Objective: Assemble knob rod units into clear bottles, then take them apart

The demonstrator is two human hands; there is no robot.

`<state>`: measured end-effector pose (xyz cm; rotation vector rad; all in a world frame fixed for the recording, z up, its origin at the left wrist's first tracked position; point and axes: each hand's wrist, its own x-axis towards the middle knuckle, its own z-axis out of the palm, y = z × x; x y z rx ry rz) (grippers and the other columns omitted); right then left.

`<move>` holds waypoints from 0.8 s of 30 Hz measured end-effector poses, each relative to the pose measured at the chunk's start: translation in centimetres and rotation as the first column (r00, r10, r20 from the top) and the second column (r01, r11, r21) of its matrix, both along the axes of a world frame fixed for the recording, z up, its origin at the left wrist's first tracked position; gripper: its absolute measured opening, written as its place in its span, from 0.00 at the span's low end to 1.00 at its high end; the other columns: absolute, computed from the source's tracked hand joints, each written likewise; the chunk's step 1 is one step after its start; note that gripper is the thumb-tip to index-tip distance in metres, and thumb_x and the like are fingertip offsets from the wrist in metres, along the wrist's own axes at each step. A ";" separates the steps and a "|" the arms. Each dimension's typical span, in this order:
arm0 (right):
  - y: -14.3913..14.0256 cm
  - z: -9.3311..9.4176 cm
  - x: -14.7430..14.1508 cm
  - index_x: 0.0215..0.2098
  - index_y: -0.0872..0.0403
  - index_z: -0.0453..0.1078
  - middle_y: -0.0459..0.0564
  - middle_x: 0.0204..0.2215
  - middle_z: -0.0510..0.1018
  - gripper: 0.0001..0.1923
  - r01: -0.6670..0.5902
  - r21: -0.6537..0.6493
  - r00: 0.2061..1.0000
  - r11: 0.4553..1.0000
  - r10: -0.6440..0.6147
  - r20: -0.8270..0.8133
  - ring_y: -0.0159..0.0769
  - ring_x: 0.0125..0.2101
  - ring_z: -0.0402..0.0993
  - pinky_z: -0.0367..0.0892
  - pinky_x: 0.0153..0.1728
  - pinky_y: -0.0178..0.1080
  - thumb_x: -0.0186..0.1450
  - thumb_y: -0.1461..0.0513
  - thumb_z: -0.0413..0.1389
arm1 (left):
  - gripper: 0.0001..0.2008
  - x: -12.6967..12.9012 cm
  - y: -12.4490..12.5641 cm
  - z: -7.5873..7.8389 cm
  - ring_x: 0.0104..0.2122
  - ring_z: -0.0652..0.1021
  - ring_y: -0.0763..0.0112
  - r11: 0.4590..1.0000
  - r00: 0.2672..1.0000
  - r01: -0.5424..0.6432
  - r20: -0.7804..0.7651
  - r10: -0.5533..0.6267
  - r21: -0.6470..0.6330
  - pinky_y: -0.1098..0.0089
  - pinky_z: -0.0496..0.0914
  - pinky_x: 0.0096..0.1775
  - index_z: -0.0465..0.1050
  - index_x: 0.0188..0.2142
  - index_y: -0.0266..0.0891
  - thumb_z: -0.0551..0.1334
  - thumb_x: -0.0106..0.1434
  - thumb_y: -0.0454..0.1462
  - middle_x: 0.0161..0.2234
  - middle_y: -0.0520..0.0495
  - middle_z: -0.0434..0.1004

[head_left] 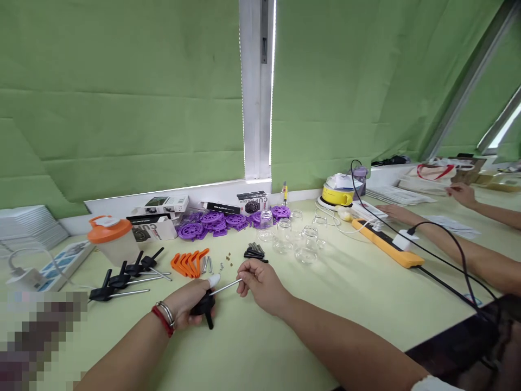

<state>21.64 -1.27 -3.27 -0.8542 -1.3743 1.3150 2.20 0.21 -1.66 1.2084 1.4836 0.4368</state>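
My left hand (185,304) is closed around a black plastic part (203,306) with a short handle pointing down toward me. A thin metal rod (226,287) runs from this part up to the right. My right hand (260,285) pinches the rod's far end; its fingertips hide whether a small piece sits there. To the left lie several similar black parts with rods (101,293). Just beyond my hands are orange angled pieces (189,263), silver screws (209,265), tiny brass-coloured bits (229,258) and a pile of small black pieces (255,251).
Purple wheel-like parts (211,220) and boxes (154,228) line the back. Clear glass jars (307,247) stand right of centre. An orange-lidded shaker (112,239) and white power strip (67,266) are left. An orange-black power strip (386,244), cables and another person's arms (439,244) are right.
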 end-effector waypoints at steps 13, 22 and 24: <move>1.9 -2.0 0.6 0.27 0.57 0.65 0.42 0.19 0.72 0.14 0.155 -0.385 0.974 0.910 -0.206 -0.094 0.25 0.17 0.66 0.64 0.20 0.33 0.53 0.56 0.63 | 0.14 -2.1 -1.2 -1.4 0.22 0.61 0.74 0.865 0.983 0.169 -0.148 -0.111 0.473 0.74 0.56 0.24 0.69 0.31 0.39 0.62 0.53 0.47 0.22 0.56 0.58; 1.8 -2.4 1.3 0.30 0.59 0.68 0.48 0.23 0.76 0.10 0.051 -0.388 0.997 0.920 -0.068 -0.030 0.25 0.16 0.66 0.62 0.16 0.31 0.50 0.65 0.63 | 0.14 -2.0 -1.1 -1.4 0.21 0.61 0.74 0.870 0.991 0.126 -0.091 -0.094 0.476 0.74 0.56 0.24 0.68 0.27 0.39 0.62 0.53 0.48 0.19 0.56 0.58; 1.8 -2.5 1.1 0.30 0.59 0.68 0.48 0.24 0.76 0.10 0.058 -0.377 0.998 0.924 -0.067 -0.013 0.25 0.16 0.66 0.62 0.16 0.31 0.50 0.65 0.62 | 0.15 -1.7 -1.3 -1.4 0.20 0.60 0.74 0.888 0.993 0.115 -0.079 -0.088 0.446 0.74 0.55 0.23 0.68 0.28 0.39 0.61 0.53 0.49 0.19 0.57 0.58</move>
